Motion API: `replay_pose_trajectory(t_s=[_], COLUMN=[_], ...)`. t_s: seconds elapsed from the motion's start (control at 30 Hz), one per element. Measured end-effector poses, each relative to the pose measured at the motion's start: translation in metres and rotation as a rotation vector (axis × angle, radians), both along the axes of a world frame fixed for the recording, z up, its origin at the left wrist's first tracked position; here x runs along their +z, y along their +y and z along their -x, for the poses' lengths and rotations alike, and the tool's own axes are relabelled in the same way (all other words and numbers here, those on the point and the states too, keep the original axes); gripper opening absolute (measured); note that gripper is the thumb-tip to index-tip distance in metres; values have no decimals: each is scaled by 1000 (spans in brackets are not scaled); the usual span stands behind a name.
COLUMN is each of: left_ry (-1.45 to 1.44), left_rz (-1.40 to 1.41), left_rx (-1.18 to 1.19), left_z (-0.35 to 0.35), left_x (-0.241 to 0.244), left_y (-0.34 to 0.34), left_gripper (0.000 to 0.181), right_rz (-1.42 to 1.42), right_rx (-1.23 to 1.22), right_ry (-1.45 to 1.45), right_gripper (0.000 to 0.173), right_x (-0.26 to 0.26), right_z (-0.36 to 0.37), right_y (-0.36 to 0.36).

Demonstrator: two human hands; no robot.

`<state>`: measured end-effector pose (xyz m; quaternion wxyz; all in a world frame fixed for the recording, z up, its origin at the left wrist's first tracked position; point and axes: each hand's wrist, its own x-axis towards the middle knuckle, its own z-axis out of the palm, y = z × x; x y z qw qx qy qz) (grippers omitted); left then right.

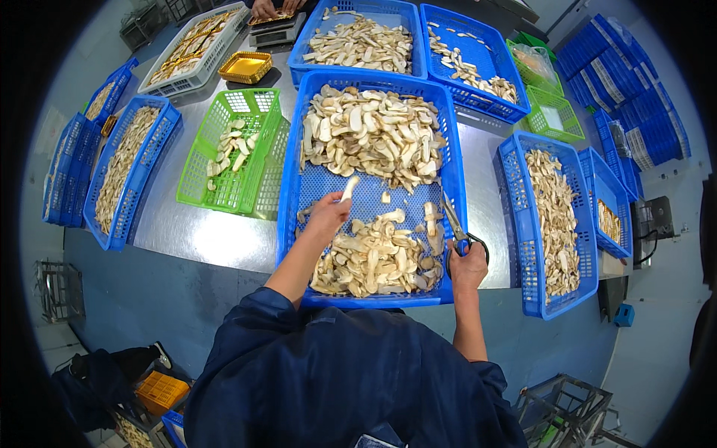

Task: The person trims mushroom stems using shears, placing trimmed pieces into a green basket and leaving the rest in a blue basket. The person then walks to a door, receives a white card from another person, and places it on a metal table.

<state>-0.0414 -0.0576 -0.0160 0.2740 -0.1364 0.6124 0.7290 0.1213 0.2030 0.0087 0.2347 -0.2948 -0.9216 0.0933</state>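
Note:
My left hand [329, 214] pinches one mushroom slice [350, 188] between thumb and fingers, above the left part of a blue perforated plastic crate [287, 185]. In my right hand [468, 265], at the crate's right side, is a pair of scissors [455, 221] with dark handles, its blades pointing up and away along the crate wall. The crate holds two heaps of sliced mushrooms: a large far heap [375, 131] and a near heap [372, 257]. Part of the mesh bottom shows between them, with a small mushroom piece [386, 197] on it.
A green basket [193, 162] with some slices stands left on the metal table [168, 218]. Blue crates [358, 4] [476, 11] adjoin the far side; another blue crate [588, 263] stands right. A gold tray [246, 66] and a scale [274, 35] near another person's hands [274, 8] lie beyond.

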Motion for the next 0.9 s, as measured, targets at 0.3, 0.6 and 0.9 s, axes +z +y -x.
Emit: replay_pose_trajectory(t_s=[0.3, 0.6, 0.9], left_ry=[-319, -410, -417], left_rz=[-591, -728, -638], left_rx=[116, 228, 17], left_z=[-22, -45, -59], left_x=[-4, 18, 7], left_y=[10, 33, 47], left_gripper=[14, 12, 11], right_rz=[252, 764, 852], right_rx=[142, 221, 199], right_ry=[94, -349, -311], right_gripper=[38, 48, 51], right_x=[35, 20, 2], right_z=[2, -1, -7], right_y=[-61, -101, -95])
